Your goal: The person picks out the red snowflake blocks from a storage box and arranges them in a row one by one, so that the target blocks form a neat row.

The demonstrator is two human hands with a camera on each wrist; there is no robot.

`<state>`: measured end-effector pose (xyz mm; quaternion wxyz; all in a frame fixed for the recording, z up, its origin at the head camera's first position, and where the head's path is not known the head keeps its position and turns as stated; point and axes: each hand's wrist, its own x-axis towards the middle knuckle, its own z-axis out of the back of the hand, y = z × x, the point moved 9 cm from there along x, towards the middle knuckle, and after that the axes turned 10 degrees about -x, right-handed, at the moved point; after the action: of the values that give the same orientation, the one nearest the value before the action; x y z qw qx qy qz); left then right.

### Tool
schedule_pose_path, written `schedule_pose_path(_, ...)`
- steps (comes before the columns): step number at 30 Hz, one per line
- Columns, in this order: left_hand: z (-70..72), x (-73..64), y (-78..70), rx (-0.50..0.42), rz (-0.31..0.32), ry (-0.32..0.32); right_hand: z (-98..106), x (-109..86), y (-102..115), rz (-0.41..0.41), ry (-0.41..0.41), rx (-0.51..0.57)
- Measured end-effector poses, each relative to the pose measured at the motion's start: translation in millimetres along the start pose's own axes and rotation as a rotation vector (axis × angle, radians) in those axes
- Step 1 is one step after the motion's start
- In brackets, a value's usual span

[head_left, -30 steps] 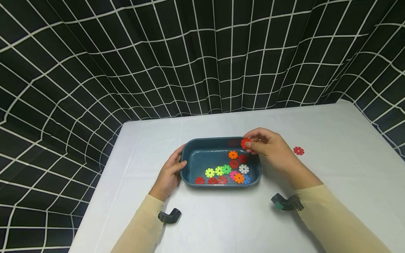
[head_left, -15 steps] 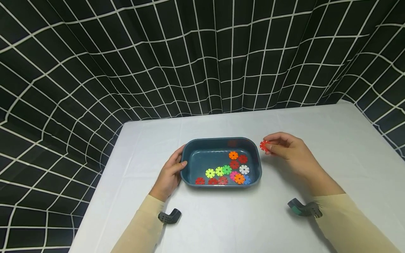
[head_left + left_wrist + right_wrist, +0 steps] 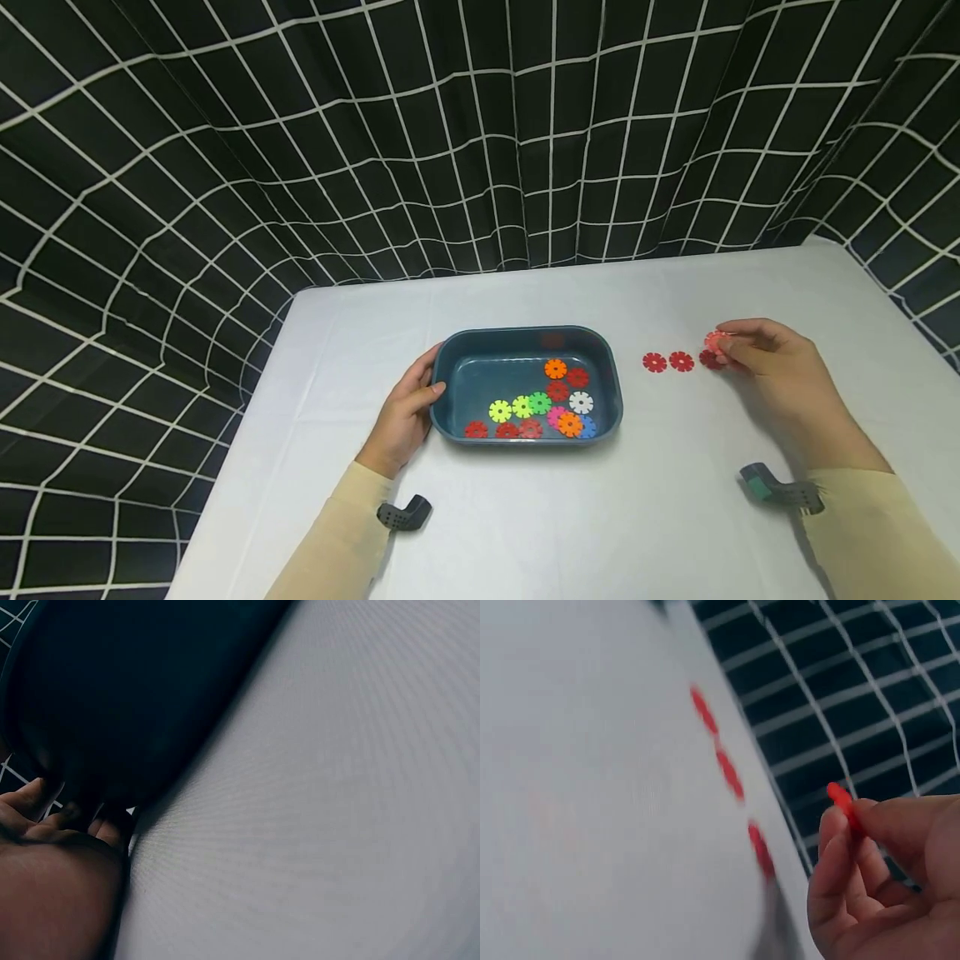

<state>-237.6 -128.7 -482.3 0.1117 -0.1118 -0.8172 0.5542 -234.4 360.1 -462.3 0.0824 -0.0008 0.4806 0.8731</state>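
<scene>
A dark teal plastic basin [image 3: 480,333] stands on the white-covered table. My left hand [image 3: 401,417] grips its left end, thumb over the rim; in the left wrist view the fingers [image 3: 109,829] lie against the basin's end. My right hand [image 3: 780,375] pinches a red notched plastic disc [image 3: 717,340] between thumb and fingertips, above the table. That red disc [image 3: 843,802] shows edge-on in the right wrist view. Beneath and left of it, three dark red discs [image 3: 681,361] lie in a row, the rightmost partly covered by the hand.
Inside the basin lie several loose discs: orange [image 3: 556,368], red [image 3: 577,377], white [image 3: 581,402], green [image 3: 539,403], yellow [image 3: 500,411], pink and blue. A black curtain with a white grid [image 3: 495,167] hangs behind the table's far edge.
My right hand has carried the red disc from over the basin's right end to the right, above the row. Discs it had covered now show. My left hand stays on the basin.
</scene>
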Motion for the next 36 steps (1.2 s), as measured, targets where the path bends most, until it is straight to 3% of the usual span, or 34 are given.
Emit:
schedule_pose_path(5,0.4,-0.5,-0.3,0.003,0.004,-0.007,18.6,4.6,-25.2,-0.108,-0.093,-0.23)
schedule_pose_path(11,-1.9,-0.4,-1.4,0.002,0.002,0.0,27.0,7.3,-34.4,-0.132,-0.127,-0.355)
schedule_pose_path(26,-1.4,-0.7,-1.6,0.0,-0.006,0.003,12.4,5.9,-26.8,-0.07,-0.055,-0.364)
schedule_pose_path(36,-2.4,-0.9,-2.6,0.011,0.0,0.003,11.5,7.3,-27.5,-0.061,-0.064,-0.396)
